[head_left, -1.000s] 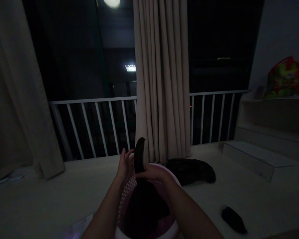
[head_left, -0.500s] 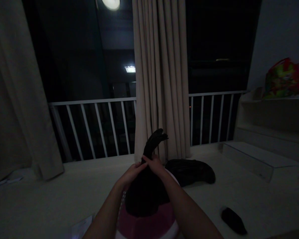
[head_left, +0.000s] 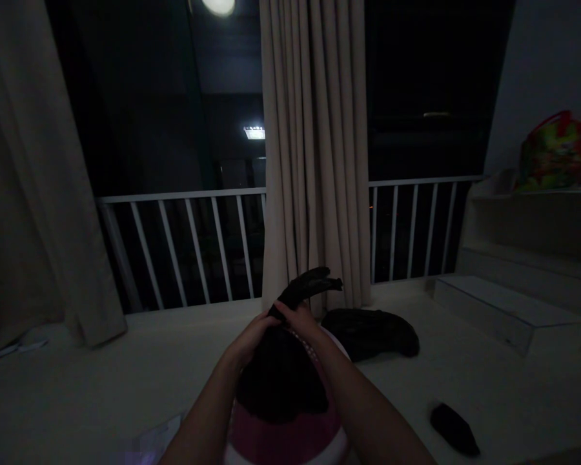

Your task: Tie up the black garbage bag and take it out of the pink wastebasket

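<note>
Both of my hands close round the narrow, gathered neck of a black plastic bag (head_left: 281, 381). My left hand (head_left: 256, 332) grips it from the left, and my right hand (head_left: 297, 320) wraps it from the right. Above my fingers the bag's top splits into two loose ends that bend over to the right. Its wide lower part hangs down over a pink and white basket (head_left: 285, 439) with a perforated side. Darkness hides most detail of the bag's surface and the inside of the basket.
Another black bundle (head_left: 370, 332) lies on the floor behind the basket. A small dark item (head_left: 454, 429) is at right, and a pale flat packet (head_left: 157, 442) at left. Beyond stand a curtain (head_left: 314, 155), a white railing (head_left: 184, 194), pale steps (head_left: 508, 310) and a colourful bag (head_left: 556, 152).
The bag's two upper ends have tipped lower and further right. My hands have stayed on its neck, and the lower part has shifted slightly, showing more of the basket's perforated rim.
</note>
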Motion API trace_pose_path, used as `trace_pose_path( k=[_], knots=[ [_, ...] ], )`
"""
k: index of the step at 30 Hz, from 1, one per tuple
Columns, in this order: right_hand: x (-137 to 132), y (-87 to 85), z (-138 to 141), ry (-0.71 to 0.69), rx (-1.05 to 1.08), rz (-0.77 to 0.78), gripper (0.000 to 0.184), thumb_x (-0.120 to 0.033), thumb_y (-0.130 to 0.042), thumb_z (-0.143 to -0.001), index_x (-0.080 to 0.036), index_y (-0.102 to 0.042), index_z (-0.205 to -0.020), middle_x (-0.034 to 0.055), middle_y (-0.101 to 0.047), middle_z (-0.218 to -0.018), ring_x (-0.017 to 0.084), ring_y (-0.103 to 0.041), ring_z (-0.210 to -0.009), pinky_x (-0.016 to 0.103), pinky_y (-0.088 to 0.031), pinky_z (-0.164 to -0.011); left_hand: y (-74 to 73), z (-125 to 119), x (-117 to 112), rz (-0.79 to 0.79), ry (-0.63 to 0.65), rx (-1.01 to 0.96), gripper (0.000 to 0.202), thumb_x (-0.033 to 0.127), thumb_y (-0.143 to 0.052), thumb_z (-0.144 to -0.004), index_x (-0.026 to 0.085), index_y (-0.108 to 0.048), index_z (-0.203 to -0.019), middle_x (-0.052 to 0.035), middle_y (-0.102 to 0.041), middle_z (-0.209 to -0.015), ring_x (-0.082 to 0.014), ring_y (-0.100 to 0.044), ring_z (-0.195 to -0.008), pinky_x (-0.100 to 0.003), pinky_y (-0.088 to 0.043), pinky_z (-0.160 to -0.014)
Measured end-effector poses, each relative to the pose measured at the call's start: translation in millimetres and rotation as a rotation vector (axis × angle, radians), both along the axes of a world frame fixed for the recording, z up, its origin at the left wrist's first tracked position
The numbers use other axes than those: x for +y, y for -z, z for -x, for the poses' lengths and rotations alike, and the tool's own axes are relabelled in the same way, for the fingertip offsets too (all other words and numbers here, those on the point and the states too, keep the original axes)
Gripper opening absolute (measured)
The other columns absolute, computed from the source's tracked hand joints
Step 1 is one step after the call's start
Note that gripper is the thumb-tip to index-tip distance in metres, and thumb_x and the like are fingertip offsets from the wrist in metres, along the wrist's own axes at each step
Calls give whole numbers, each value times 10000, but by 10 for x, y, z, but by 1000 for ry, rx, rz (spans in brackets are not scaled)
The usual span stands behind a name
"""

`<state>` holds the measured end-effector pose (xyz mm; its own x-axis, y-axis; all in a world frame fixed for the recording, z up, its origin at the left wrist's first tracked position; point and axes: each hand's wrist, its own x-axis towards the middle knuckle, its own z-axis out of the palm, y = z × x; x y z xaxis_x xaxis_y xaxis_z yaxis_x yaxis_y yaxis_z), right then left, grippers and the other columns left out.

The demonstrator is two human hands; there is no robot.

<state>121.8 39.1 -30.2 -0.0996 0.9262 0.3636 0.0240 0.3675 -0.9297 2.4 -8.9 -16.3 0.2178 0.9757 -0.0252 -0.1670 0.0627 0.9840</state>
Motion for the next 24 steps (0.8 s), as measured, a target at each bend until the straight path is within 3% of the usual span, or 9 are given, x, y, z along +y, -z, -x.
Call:
trace_pose_path(
  k=[5, 8, 14, 18, 24],
  knots=[
    [-12, -14, -17, 39, -18, 62, 363, -433, -601, -695, -161, -623, -934, 74, -661, -950, 190, -626, -844, 308, -485, -759, -18, -8, -2, -24, 2, 26, 267, 174, -596, -631, 134, -632, -893, -41, -677, -740, -170, -620, -654, -252, -446, -617],
    [-40, -61, -31, 81, -21, 40, 325, -418, -616, -688, -167, -635, -894, 72, -667, -942, 196, -616, -909, 300, -468, -807, -42, -17, -25, 11, -7, 42, 217, 233, -626, -645, 131, -643, -835, -39, -669, -704, -166, -609, -617, -247, -438, -591],
    [-35, -94, -42, 54, -50, 58, 339, -413, -576, -725, -128, -636, -897, 115, -662, -971, 217, -617, -934, 327, -464, -824, -88, -35, -77, 25, 32, 75, 348, 393, -646, -703, 124, -657, -925, -77, -699, -793, -201, -633, -708, -279, -457, -664],
    [-24, -76, -35, 53, -28, 67, 373, -424, -564, -734, -117, -639, -932, 119, -663, -975, 213, -620, -928, 321, -467, -819, -49, -29, -51, 32, 55, 103, 377, 395, -665, -698, 126, -650, -962, -72, -702, -806, -198, -634, -713, -283, -457, -674],
    [-10, -77, -45, 55, -25, 118, 344, -445, -580, -719, -131, -660, -836, 98, -679, -843, 211, -635, -829, 304, -488, -723, -23, -33, -52, 34, 45, 183, 338, 391, -673, -697, 124, -651, -903, -45, -691, -759, -167, -604, -641, -251, -432, -595]
  ],
)
